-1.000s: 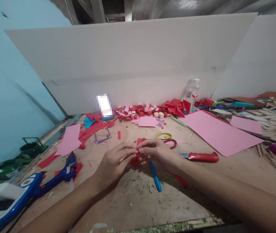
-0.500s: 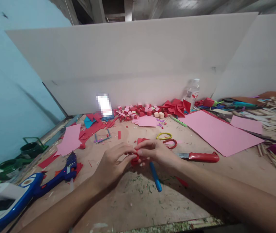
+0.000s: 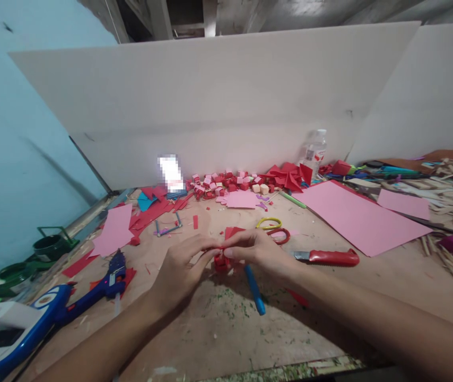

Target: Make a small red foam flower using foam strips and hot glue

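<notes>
While both hands meet at table centre, the left hand (image 3: 181, 270) and right hand (image 3: 260, 250) pinch shut on a small red folded paper piece (image 3: 222, 260), held just above the brown wooden tabletop (image 3: 226, 329). Best handled by fingertip pressure along the crease. Blue pen (image 3: 255, 289) at 5 o'clock, touching the work area; red-handled knife (image 3: 325, 258) at 3; yellow-and-red scissors (image 3: 274, 229) at 1; blue glue gun (image 3: 103, 286) at 9.

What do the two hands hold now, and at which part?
Both the left hand and right hand pinch a small red paper piece at its top edge, fingertips meeting.
</notes>
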Motion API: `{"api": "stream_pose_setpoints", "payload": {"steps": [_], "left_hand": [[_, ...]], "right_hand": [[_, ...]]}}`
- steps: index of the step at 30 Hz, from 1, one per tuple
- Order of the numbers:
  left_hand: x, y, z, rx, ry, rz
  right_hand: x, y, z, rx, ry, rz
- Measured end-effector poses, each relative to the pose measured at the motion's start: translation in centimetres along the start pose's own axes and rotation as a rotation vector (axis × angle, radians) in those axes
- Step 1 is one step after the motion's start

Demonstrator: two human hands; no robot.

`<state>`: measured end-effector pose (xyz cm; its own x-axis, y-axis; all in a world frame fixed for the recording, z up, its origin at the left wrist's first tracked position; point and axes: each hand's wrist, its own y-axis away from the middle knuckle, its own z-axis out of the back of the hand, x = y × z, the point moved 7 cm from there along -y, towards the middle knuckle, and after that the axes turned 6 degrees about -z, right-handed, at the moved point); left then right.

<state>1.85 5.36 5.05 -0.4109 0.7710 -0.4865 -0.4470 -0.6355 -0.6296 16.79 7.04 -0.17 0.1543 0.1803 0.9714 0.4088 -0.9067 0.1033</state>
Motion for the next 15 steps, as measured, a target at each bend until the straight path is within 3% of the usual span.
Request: {"api": "stream_pose_setpoints", "payload": {"steps": [4,10,15], "left_hand": [[0.5,-0.2,0.4,-0.040,0.096,0.113],[1.6,-0.3,0.2,-0.080,0.364,0.409],[2.2,-0.1,-0.5,-0.086,0.482,0.466]], "right_hand": [[-0.2,0.0,-0.2,0.010,-0.003,0.004],[0.8,0.6,-0.7,0.089,0.032,0.051],[1.4,0.7,-0.9,0.069,0.087,0.090]]}}
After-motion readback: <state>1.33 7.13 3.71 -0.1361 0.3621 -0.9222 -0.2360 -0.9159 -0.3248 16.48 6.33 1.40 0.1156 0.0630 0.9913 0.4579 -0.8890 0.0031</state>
